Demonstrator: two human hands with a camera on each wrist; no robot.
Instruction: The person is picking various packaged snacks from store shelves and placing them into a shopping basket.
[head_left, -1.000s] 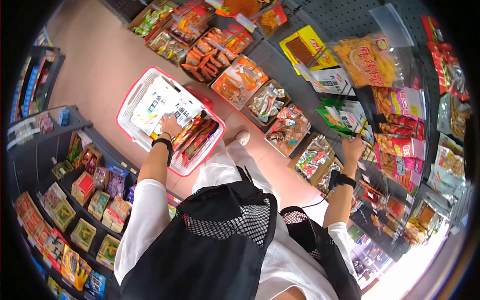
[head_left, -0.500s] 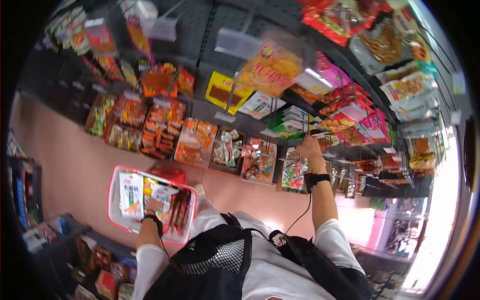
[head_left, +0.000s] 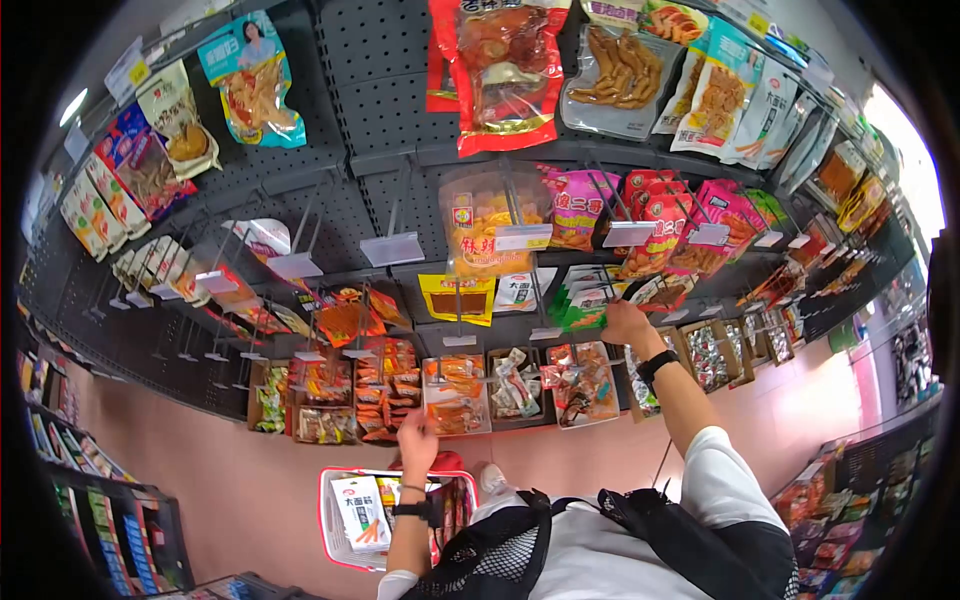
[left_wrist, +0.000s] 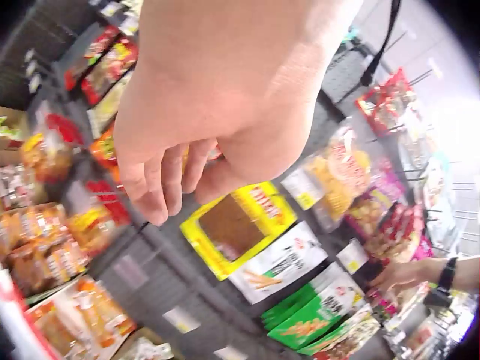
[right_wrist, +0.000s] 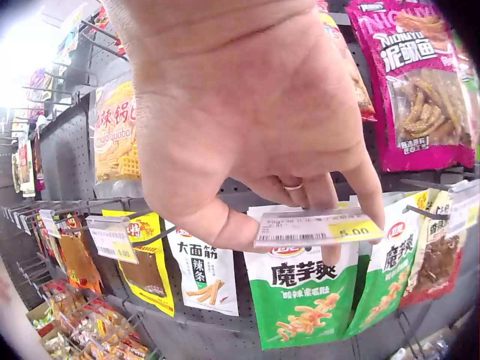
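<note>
Our right grip (right_wrist: 247, 112) is reaching in at the green-and-white packet (right_wrist: 300, 304)

We are touching the top of this packet behind a price tag (right_wrist: 319, 229), our fingers bending down over it; we are not able to tell whether they are pinching it. The packet is hanging near the lower edge of the pegboard rack (head_left: 395, 120), with a second green packet (right_wrist: 386, 277) hanging just to its right in the right wrist view. On its other side, a white packet (right_wrist: 206, 277) is hanging beside a yellow packet (right_wrist: 146, 266).

Our left grip (head_left: 418, 440) is curling loosely and holding nothing. It is hovering over the far edge of the red-rimmed basket (head_left: 324, 515), in front of the boxed snacks (head_left: 457, 395). Inside the basket, a white noodle-snack pack (head_left: 360, 515) is lying towards the left edge.
</note>
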